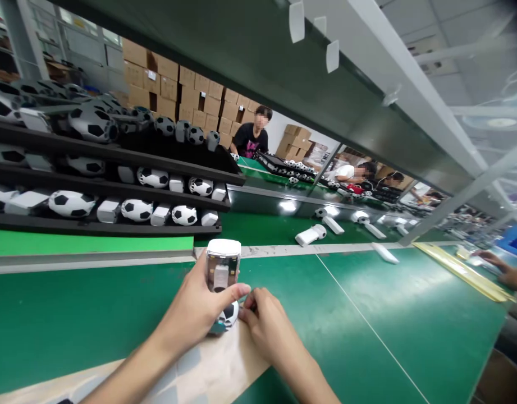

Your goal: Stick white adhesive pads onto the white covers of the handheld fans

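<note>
My left hand (195, 306) is wrapped around a white device with a soccer-ball-patterned head (223, 247). The device stands roughly upright, its ball end low and its white end at the top, with a shiny, see-through-looking panel facing me. My left thumb lies across its front. At the right side of the ball end, my right hand (264, 320) has its fingers curled in a pinch; whatever is between the fingertips is hidden. Under both hands lies a tan sheet with greyish patches (224, 370) on the green work surface (351, 336).
Stacked black trays (106, 225) of soccer-ball devices stand at the left. Beyond the bench edge, similar devices (311, 235) lie on a green conveyor belt (258, 227). A yellow strip (462, 272) and another person's hand (504, 272) are at right. A dark beam (258, 73) crosses overhead.
</note>
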Demonstrator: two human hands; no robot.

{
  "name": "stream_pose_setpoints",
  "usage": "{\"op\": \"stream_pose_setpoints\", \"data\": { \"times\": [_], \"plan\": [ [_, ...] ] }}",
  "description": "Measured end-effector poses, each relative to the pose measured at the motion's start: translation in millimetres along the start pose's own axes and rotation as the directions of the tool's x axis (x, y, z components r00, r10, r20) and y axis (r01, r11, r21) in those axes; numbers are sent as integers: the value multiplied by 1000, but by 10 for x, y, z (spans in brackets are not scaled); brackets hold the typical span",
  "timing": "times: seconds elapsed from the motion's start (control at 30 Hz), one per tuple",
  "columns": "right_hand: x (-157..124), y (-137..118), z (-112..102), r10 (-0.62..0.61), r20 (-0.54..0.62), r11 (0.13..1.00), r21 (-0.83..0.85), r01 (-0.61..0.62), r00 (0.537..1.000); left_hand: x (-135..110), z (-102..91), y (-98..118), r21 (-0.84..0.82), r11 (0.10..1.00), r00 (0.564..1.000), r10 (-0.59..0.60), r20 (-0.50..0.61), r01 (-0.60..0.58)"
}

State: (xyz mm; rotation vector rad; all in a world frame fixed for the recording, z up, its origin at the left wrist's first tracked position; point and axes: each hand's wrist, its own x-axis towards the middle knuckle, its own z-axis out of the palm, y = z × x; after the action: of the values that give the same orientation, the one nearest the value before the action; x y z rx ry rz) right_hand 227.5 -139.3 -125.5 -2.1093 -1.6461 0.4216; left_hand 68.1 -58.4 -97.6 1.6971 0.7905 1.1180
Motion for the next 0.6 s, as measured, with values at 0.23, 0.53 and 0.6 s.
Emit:
{"op": "stream_pose_setpoints", "data": {
  "times": [0.23,0.53,0.6],
  "plan": [
    [-62,300,-215,-569,-191,815,-4,579,800,-16,53,-94,14,976,976,-216,-6,216],
    [120,214,-604,-674,-349,739,-316,595,651,43,-108,56,32,971,971,-239,-8,239],
    [166,276,-525,-727,-263,680,-398,616,634,46,-141,169,18,979,979,-202,-31,202]
  ]
}}
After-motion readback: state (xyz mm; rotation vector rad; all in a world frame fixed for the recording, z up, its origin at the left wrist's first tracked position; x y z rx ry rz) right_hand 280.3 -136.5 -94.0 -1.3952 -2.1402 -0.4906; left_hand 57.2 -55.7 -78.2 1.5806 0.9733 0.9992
